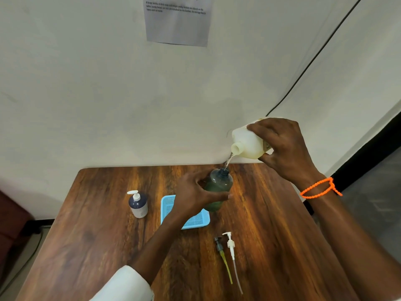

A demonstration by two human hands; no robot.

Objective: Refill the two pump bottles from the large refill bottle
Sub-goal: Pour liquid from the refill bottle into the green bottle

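My right hand (pixel 284 148) grips the large white refill bottle (pixel 247 142), tipped with its mouth down to the left. A thin stream of liquid runs from that mouth into the open neck of a dark translucent bottle (pixel 218 185). My left hand (pixel 195 194) holds this dark bottle around its middle, above the table (pixel 86 235). A second pump bottle (pixel 138 204), dark blue and white with its white pump screwed on, stands to the left. Two loose pump heads lie near the front: a dark one with a yellow tube (pixel 222 256) and a white one (pixel 232 253).
A light blue mesh tray (pixel 195 220) lies under my left forearm, at the table's middle. The wall rises right behind the table's far edge, with a printed sheet (pixel 178 20) taped high up and a black cable (pixel 314 59) running diagonally at the right.
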